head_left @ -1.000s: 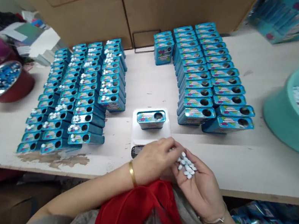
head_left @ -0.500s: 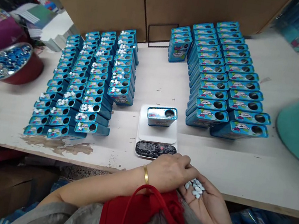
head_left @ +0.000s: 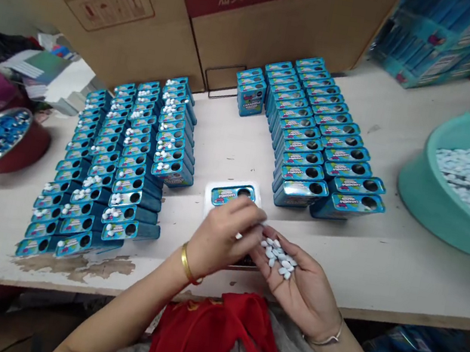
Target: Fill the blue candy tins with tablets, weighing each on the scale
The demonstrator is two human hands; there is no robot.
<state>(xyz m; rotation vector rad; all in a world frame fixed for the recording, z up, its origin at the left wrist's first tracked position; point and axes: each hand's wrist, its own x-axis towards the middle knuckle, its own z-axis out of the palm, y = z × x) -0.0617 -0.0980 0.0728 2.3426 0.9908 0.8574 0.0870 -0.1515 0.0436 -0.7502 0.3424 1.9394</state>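
My left hand (head_left: 228,232), with a gold bangle at its wrist, is closed in a pinch over the kitchen scale (head_left: 206,210). A pale candy shows at its curled fingers; how many it holds I cannot tell. Behind the fingers, a blue candy tin (head_left: 226,194) stands upright on the scale, its round hole facing up. The scale's display is hidden by my hands. My right hand (head_left: 303,291) is palm up and cupped, close beside the left. A small heap of pale blue-white candies (head_left: 278,256) lies in its palm and on its fingers.
Rows of blue tins (head_left: 136,168) topped with loose candies stand at left; more open tins (head_left: 305,127) stand at right. A teal tub (head_left: 429,210) holds many candies. A red-brown bowl (head_left: 31,146) holds shiny blue pieces. A large cardboard box (head_left: 264,35) stands behind.
My left hand has moved up from the right palm toward the tin on the scale. The right hand has turned more open, showing more of its candies. The view has shifted.
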